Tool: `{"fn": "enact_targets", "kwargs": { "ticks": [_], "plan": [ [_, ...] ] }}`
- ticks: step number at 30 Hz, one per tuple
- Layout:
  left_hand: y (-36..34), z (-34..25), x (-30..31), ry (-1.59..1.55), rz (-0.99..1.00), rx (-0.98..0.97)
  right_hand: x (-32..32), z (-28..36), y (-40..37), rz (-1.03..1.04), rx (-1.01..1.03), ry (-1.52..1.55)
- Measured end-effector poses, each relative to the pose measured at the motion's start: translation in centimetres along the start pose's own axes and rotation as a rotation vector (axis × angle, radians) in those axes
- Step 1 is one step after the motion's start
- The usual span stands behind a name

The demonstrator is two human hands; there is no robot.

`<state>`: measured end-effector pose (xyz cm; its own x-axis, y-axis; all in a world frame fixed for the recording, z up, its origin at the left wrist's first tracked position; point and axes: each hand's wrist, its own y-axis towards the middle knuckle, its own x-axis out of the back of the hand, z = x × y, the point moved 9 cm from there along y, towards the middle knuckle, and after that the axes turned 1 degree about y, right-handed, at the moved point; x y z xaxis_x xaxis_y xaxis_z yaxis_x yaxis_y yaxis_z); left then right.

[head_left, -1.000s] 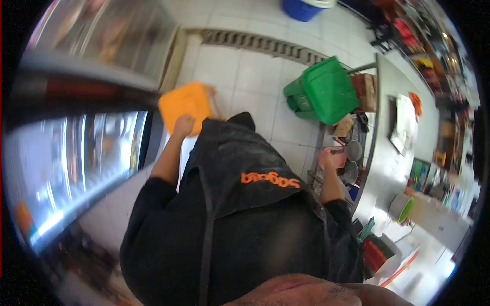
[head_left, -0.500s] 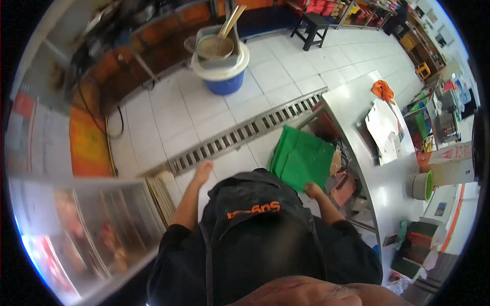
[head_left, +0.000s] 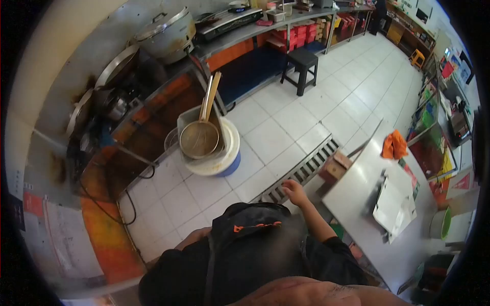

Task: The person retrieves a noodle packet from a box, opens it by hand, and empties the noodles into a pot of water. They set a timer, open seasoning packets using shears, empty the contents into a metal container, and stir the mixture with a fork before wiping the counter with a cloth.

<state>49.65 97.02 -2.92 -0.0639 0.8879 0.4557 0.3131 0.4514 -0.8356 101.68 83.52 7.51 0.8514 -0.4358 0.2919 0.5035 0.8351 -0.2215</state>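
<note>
My right hand [head_left: 293, 192] hangs in front of the apron, over the floor drain grate [head_left: 306, 166]. Its fingers are loosely curled and apart, with nothing visible in them. The nearest thing beside it is the steel table [head_left: 352, 206]. Of my left arm [head_left: 196, 236] only a strip of skin shows, and the black apron [head_left: 255, 217] hides the hand. Ahead, a round strainer [head_left: 199, 139] with long handles rests in a grey container [head_left: 223, 149] on top of a blue bucket [head_left: 229, 167] with a whitish lid.
On the steel table lie a white folded sheet [head_left: 392, 204] and an orange cloth [head_left: 394, 145]. A cardboard box [head_left: 334, 167] sits beside the table's edge. A black stool [head_left: 302, 64] stands on the tiles. Along the left run a large pot [head_left: 168, 38] and pans on the stove.
My view has swung forward and up. My right hand has left the green plastic piece and moved forward past the table's edge. My left hand has gone behind the apron.
</note>
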Motion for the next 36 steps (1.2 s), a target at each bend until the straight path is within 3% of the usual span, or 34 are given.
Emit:
{"fn": "enact_targets", "kwargs": {
  "ticks": [5, 8, 9, 10, 11, 12, 14, 15, 16, 17, 19, 21, 24, 27, 28, 30, 31, 32, 36],
  "plan": [
    [12.4, -12.5, 15.0, 0.170, -0.209, -0.088, -0.1, 5.7, 20.0, 0.159, 0.011, -0.115],
    [21.0, -21.4, 22.1, -0.119, -0.113, -0.195, 1.3, 1.4, 27.7, 0.182, -0.103, -0.035],
    [23.7, -24.6, 24.9, -0.070, -0.165, -0.305, 1.9, -0.1, 29.7, 0.168, -0.143, 0.014],
    [27.0, -27.3, 27.9, 0.076, -0.237, -0.385, 1.3, -2.6, 29.4, 0.228, -0.288, 0.352],
    [27.1, -31.1, 30.8, 0.023, -0.146, -0.310, 0.8, -5.2, 29.0, 0.245, -0.459, 0.673],
    [26.2, -36.5, 34.7, -0.030, -0.065, -0.236, 1.7, -8.2, 29.9, 0.291, -0.435, 0.588],
    [34.0, -41.9, 40.7, -0.029, -0.261, -0.452, 3.8, -14.3, 31.2, 0.356, -0.210, 0.034],
    [34.2, -45.9, 43.7, -0.006, -0.261, -0.410, 5.7, -10.2, 31.8, 0.349, -0.110, -0.235],
    [34.8, -50.0, 46.4, 0.037, -0.244, -0.402, 10.3, -9.2, 32.3, 0.256, -0.458, -0.404],
    [36.2, -53.5, 48.5, 0.042, -0.237, -0.428, 15.6, 0.7, 31.5, 0.187, -0.819, -0.550],
    [39.6, -60.7, 51.8, 0.045, -0.230, -0.493, 22.6, -1.4, 34.3, 0.084, -0.864, -0.994],
    [42.7, -66.9, 54.1, 0.073, -0.230, -0.510, 28.3, -5.9, 37.4, -0.034, -0.906, -0.821],
    [48.4, -73.8, 56.6, -0.012, -0.220, -0.562, 34.3, -24.2, 40.4, -0.312, -0.867, -0.429],
    [51.6, -78.1, 58.0, -0.144, -0.222, -0.526, 37.3, -22.7, 47.7, 0.001, -0.884, -0.482],
    [52.7, -79.6, 58.8, -0.180, -0.231, -0.503, 38.5, -21.5, 50.7, -0.001, -0.922, -0.411],
    [54.3, -82.6, 60.2, -0.295, -0.229, -0.540, 40.6, -15.6, 58.1, 0.001, -0.770, -0.471],
    [55.0, -84.1, 61.1, -0.356, -0.231, -0.556, 41.9, -15.4, 61.2, 0.006, -0.693, -0.500],
    [55.6, -85.9, 62.1, -0.384, -0.234, -0.595, 43.6, -16.0, 64.8, -0.069, -0.742, -0.538],
    [59.4, -94.7, 70.2, -0.624, -0.318, -0.734, 48.9, -6.5, 79.5, -0.176, -0.565, -0.469]
  ]
}}
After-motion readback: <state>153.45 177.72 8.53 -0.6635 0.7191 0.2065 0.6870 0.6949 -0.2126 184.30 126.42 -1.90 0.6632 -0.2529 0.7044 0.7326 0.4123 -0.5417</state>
